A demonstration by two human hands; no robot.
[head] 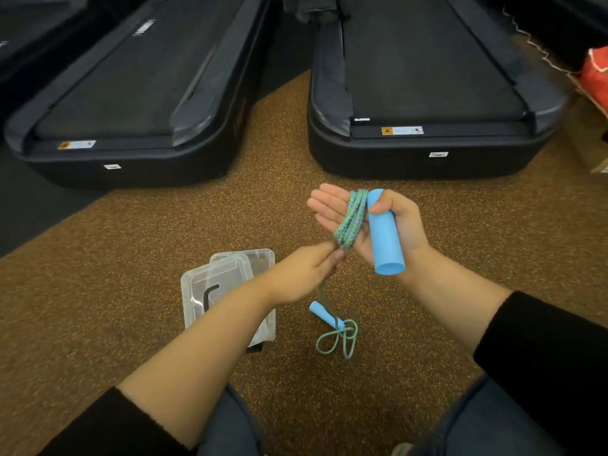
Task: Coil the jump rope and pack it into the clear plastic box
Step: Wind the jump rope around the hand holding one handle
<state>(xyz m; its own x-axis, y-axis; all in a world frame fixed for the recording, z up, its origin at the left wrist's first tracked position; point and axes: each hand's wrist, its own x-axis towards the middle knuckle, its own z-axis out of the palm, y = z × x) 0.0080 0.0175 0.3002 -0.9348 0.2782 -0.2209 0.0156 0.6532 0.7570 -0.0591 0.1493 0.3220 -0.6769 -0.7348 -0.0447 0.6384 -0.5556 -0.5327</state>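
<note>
My right hand (391, 222) is held palm up, its thumb pressing one blue foam handle (385, 238) of the jump rope against the palm. Several turns of the blue-green rope (352, 218) wrap around that hand's fingers. My left hand (306, 271) pinches the rope just below the coil. From there the rope hangs to the floor, where the second blue handle (324, 314) and a few loose loops (339, 339) lie. The clear plastic box (263, 258) sits on the floor under my left forearm, its lid (204, 281) resting askew over it.
A black hex key (209, 296) lies on or in the box. Two black treadmill decks (131, 103) (427, 93) stand ahead on the speckled brown floor (131, 258). A red object (595, 74) sits far right. My knees fill the bottom edge.
</note>
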